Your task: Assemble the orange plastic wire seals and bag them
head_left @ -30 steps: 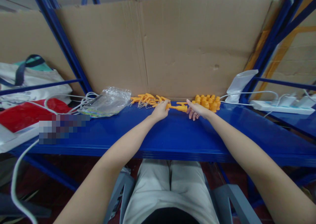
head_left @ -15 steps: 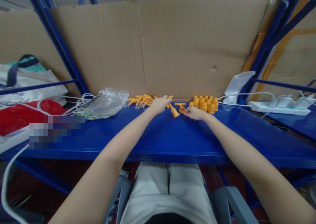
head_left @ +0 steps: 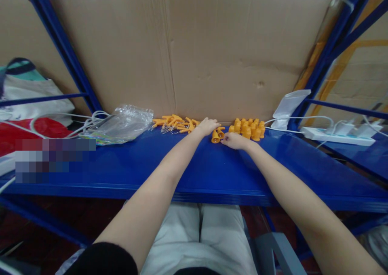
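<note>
My left hand [head_left: 208,126] reaches over the back middle of the blue shelf, palm down, its fingers stretched out. Just below its fingertips lies an orange flared plastic piece [head_left: 215,137], its round opening facing me. A second orange flared piece [head_left: 221,134] lies right beside it, between my hands. My right hand [head_left: 235,140] rests at that piece's right side with fingers curled in; whether they grip it is hard to see. Left of my left hand is a loose pile of orange branched pieces [head_left: 174,123] with thin metal chains. Orange cup-shaped pieces [head_left: 247,129] stand grouped behind my right hand.
A clear plastic bag [head_left: 124,123] and white cables [head_left: 87,125] lie on the left. A cardboard sheet [head_left: 212,57] closes off the back between blue posts. On the right are a white pouch [head_left: 283,109] and a power strip [head_left: 338,135].
The flared piece by my left hand has turned its opening toward me and now lies beside the other one. My left hand has moved slightly right and its fingers have straightened.
</note>
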Demonstrator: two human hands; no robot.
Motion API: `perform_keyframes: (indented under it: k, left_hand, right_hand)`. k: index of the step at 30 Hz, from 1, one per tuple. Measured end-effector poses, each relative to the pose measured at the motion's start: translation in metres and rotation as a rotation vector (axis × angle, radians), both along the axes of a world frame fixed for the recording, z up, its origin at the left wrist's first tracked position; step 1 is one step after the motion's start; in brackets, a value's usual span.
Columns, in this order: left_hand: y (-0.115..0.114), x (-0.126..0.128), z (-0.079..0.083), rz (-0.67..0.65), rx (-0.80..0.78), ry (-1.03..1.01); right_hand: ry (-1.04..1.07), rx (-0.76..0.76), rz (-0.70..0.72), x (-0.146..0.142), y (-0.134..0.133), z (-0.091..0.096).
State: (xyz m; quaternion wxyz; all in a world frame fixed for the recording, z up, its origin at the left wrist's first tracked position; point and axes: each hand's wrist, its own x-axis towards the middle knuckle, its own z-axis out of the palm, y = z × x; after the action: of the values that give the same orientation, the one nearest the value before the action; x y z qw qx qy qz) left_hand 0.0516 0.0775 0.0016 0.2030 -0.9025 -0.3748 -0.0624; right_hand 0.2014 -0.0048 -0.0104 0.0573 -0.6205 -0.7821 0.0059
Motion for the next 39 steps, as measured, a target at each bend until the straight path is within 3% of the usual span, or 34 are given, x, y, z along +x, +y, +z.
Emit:
perform_keyframes:
  k: [8,16,19,22,27,33,39]
  left_hand:
    - [0.012,0.006,-0.01,0.041,0.04,-0.042]
    - [0.009,0.0,-0.005,0.18,0.07,-0.131]
    - [0.016,-0.013,-0.002,0.231,0.049,-0.137]
    - [0.023,-0.029,-0.001,0.307,-0.104,-0.044]
    - [0.022,-0.046,-0.006,0.283,-0.213,-0.024]
    - [0.011,-0.05,-0.013,0.254,-0.149,-0.13]
    - [0.008,-0.055,-0.01,0.254,-0.059,-0.105]
  right_hand:
    - [-0.01,0.008,0.01,-0.001,0.0,0.0]
    - [-0.019,0.019,0.017,-0.003,-0.005,0.005]
    - [0.041,0.124,-0.068,-0.003,-0.008,0.01]
    - [0.126,0.285,-0.14,-0.001,-0.009,0.013]
    - [0.136,0.454,-0.136,0.008,-0.005,0.005]
    - [0.039,0.286,-0.143,0.015,0.003,-0.007]
    - [0.027,0.224,-0.144,0.016,0.001,-0.001]
